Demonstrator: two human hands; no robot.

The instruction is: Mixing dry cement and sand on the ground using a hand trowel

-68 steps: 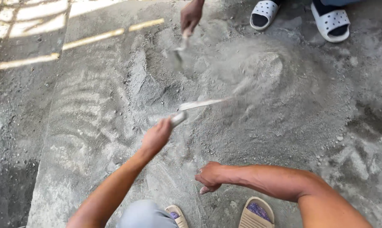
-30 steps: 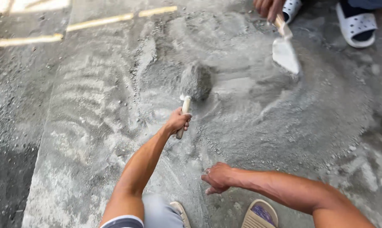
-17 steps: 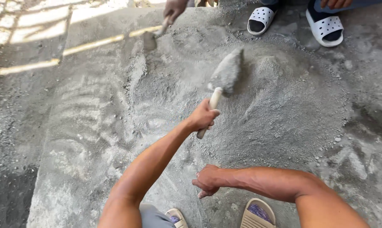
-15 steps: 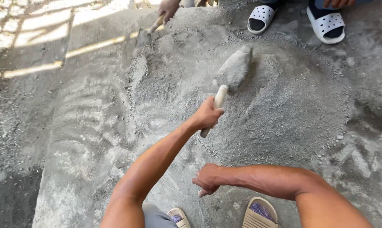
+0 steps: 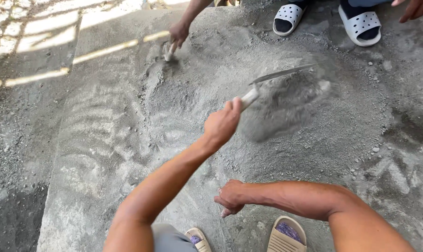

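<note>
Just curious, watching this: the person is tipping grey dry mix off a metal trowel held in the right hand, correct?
Not quite. The head view shows the left hand gripping the metal trowel; the right hand hangs empty below. Grey dry mix does spill off it.

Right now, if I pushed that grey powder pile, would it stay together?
Probably not. The grey powder looks loose and dry: it spills off the trowel in the left hand. It likely slides and crumbles, since raked grooves mark the ground nearby.
</note>
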